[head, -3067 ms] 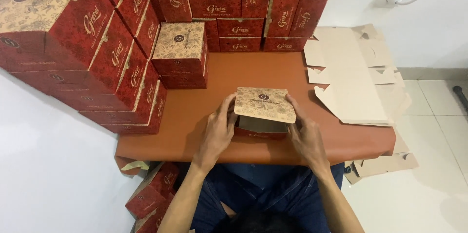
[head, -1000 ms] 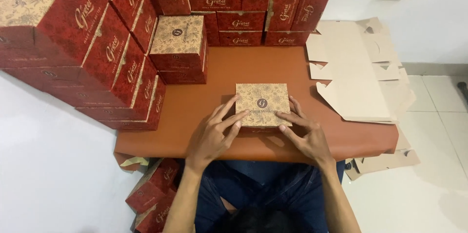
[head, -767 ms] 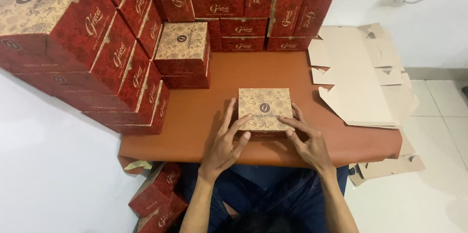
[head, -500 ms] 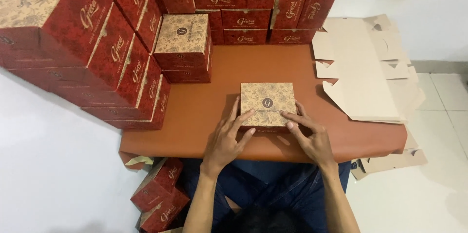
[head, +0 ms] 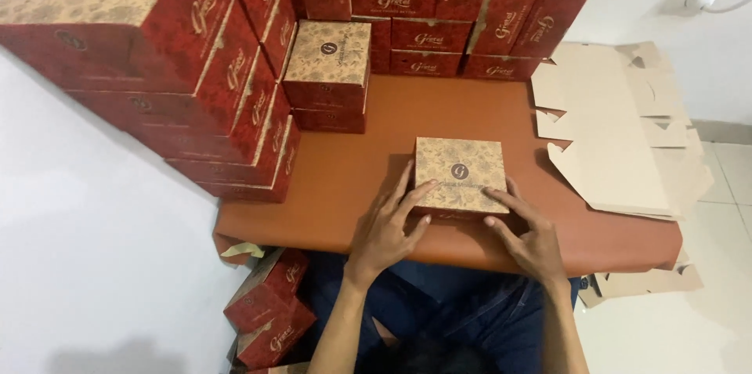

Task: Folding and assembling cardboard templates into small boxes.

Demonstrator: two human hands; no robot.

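Barely shifted since half a second ago, both hands pressing the same box. Far left: stacked red boxes (head: pixel 188 68). Left hand (head: pixel 388 225) flat on near-left edge of patterned box (head: pixel 458 174), fingers spread, not clamped. Box mid-table (head: pixel 345 186), lid closed. Right hand (head: pixel 529 233) likewise, near-right edge. Far right: flat cardboard blanks (head: pixel 619 131).

Matt printed cardboard box (head: pixel 459 173) (tan lid) on a smooth orange-brown tabletop (head: pixel 345 178).
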